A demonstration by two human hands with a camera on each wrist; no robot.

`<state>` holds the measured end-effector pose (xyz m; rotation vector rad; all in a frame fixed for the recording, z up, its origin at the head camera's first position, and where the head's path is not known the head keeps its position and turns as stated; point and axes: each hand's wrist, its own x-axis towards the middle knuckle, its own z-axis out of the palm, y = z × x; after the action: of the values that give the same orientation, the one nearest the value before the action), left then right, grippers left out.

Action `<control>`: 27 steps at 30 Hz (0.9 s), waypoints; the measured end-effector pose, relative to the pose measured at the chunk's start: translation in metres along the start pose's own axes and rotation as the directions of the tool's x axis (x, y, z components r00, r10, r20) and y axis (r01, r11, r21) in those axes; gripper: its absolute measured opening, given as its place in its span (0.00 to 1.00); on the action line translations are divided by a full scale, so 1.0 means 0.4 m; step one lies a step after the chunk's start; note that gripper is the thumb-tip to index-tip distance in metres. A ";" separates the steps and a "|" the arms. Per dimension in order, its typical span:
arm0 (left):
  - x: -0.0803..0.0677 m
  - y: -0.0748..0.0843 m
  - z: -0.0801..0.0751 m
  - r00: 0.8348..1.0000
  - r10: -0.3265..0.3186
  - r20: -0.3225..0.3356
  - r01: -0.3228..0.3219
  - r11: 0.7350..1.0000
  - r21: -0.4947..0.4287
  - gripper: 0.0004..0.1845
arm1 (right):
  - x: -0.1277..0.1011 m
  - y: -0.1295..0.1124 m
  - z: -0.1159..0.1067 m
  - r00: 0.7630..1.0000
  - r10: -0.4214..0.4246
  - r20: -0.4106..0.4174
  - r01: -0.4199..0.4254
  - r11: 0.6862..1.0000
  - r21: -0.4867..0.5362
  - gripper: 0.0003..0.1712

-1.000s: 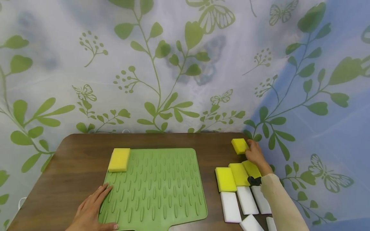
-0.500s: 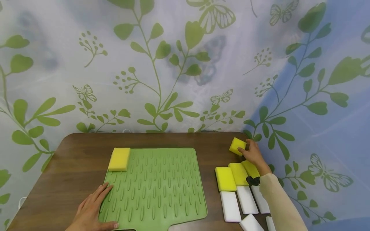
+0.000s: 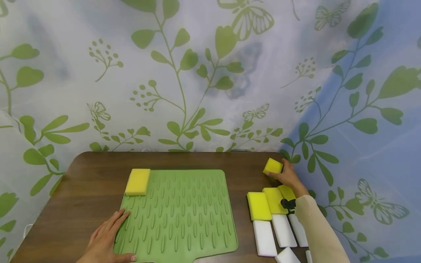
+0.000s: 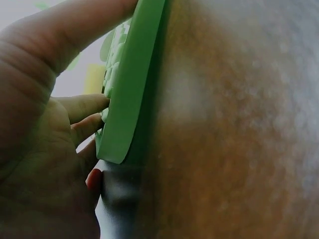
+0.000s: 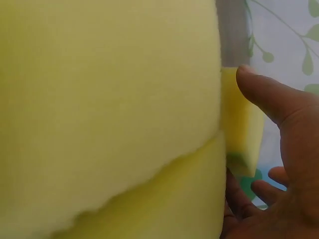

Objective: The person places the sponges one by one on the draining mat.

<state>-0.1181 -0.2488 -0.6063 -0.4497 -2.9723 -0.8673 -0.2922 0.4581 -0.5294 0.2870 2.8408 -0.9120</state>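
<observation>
A: Head view? Your right hand [image 3: 287, 176]?
B: Fingers pinch a yellow sponge [image 3: 272, 166], lifted at the surface's [image 3: 85, 182] far right. Your left hand [image 3: 106, 239] lies flat, fingers spread, on the green mat [image 3: 184, 212].
A: Left wrist?
B: Fingers [image 4: 84, 107] on mat edge.
A: Right wrist?
B: Thumb on sponge.

A dark brown wooden table [image 3: 82, 190] with rounded corners stands against a pale curtain [image 3: 197, 73] printed with green leaves and butterflies; the curtain turns blue toward the right.
</observation>
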 end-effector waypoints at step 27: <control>0.020 0.025 -0.016 0.999 0.004 0.032 -0.003 1.000 -0.027 0.68 | 0.023 0.030 -0.003 1.000 0.011 0.011 -0.012 0.999 0.031 0.63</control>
<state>-0.1236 -0.2422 -0.5949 -0.4743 -2.9911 -0.9096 -0.2987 0.4698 -0.5370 0.3008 2.8142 -0.9528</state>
